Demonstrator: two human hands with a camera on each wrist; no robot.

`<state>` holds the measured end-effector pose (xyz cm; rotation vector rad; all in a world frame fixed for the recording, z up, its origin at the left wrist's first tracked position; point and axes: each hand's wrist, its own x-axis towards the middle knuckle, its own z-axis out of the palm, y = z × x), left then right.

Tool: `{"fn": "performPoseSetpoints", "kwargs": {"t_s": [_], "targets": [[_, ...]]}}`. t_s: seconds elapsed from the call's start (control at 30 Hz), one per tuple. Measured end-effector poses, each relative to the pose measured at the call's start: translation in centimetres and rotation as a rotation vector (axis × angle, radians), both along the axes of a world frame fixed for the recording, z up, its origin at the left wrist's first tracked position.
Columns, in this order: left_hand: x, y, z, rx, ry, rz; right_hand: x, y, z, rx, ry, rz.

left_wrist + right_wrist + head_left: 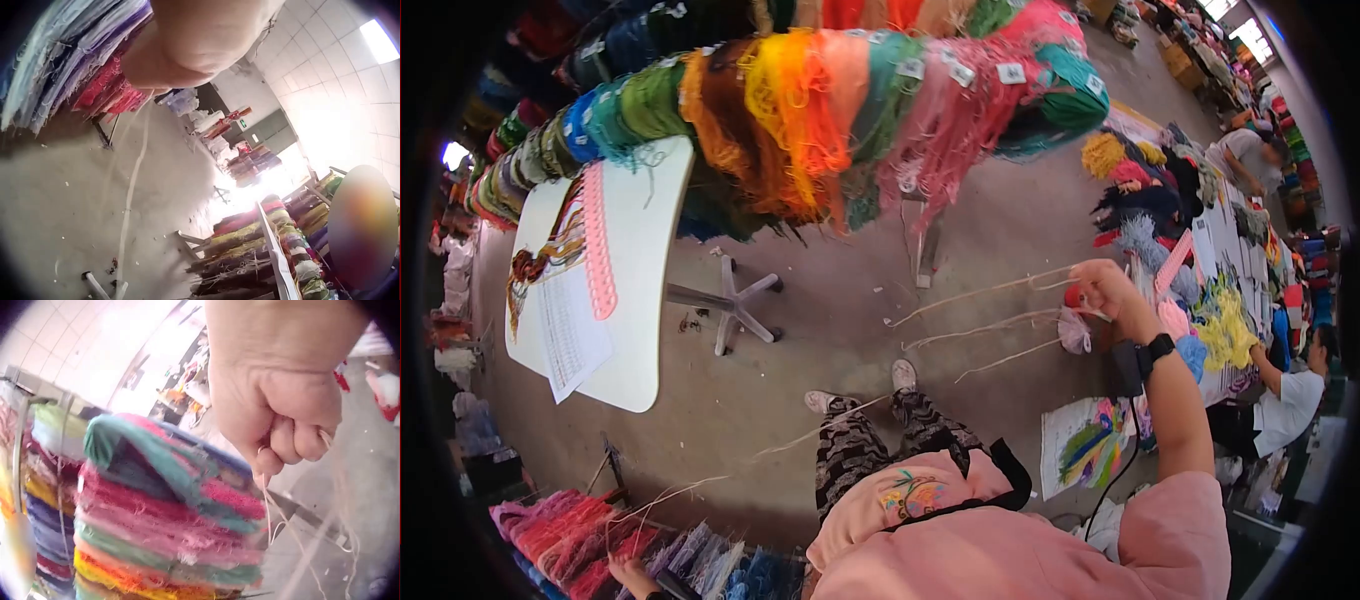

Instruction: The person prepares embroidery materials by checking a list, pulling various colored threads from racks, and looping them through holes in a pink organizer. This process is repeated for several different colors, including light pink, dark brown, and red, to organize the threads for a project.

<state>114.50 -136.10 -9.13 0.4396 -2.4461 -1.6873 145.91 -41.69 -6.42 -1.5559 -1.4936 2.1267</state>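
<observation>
My right hand (pixel 1108 288) is stretched out to the right, its fingers curled round pale thread (pixel 990 288). Several strands trail from it toward the middle of the head view. In the right wrist view, thin loops of thread (pixel 270 515) hang from the curled fingers (pixel 284 447). Low at the left, my left hand (pixel 632 575) is by a row of red and pink yarn hanks (pixel 565 545), partly cut off by the frame. It grips a pale strand (pixel 132 181) that runs out from under the hand; its fingertips are mostly hidden.
A rack of multicoloured yarn hanks (pixel 830 100) spans the front. Below it stands a white table (pixel 635 350) with a pink perforated strip (pixel 598 245) and a printed sheet (pixel 572 325). Yarn piles (pixel 1145 190) lie on a table at right, where another person (pixel 1285 400) works.
</observation>
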Motion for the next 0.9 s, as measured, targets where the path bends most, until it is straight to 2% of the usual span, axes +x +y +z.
{"fn": "performPoseSetpoints", "kwargs": {"t_s": [0.07,0.1,0.13,0.2,0.23,0.33,0.37,0.4,0.53,0.67,0.73,0.83,0.9], "targets": [[-1.8,0.9,1.5,0.365,-0.414,0.525,1.8,1.4,-0.1,-0.051,-0.014,-0.104],[-1.7,1.5,1.1,0.405,-0.466,0.557,2.6,1.9,-0.1,-0.072,-0.019,-0.151],[-1.7,2.9,-1.5,0.437,-0.512,0.456,3.2,1.8,-0.4,-0.084,0.008,-0.107],[0.4,18.3,-0.3,0.57,-0.667,0.233,3.0,0.0,-0.6,-0.108,0.069,-0.011],[1.3,22.2,-1.2,0.709,-0.784,0.107,2.1,-0.8,0.3,-0.178,0.165,-0.17],[4.6,35.3,-0.2,1.01,-0.998,-0.208,2.2,-1.7,0.9,-0.218,0.092,0.109],[5.1,38.3,0.2,1.058,-1.051,-0.251,1.8,-2.3,1.6,-0.189,0.119,0.041],[5.8,40.8,0.5,1.112,-1.102,-0.289,1.1,-3.1,2.6,-0.188,0.141,0.082],[7.9,48.7,1.7,1.17,-1.243,-0.631,-1.1,-7.2,6.5,-0.241,0.179,0.229],[9.1,54.9,2.4,1.056,-1.221,-0.992,-4.0,-10.8,10.7,-0.315,0.174,0.325],[9.6,56.8,2.9,1.192,-1.252,-1.061,-5.2,-12.2,11.8,-0.345,0.221,0.315],[11.4,58.7,4.8,1.123,-1.232,-0.978,-7.5,-15.4,11.8,-0.262,0.143,0.342],[12.1,58.8,5.0,1.194,-1.273,-0.998,-8.9,-17.5,11.0,-0.36,0.163,0.368]]}}
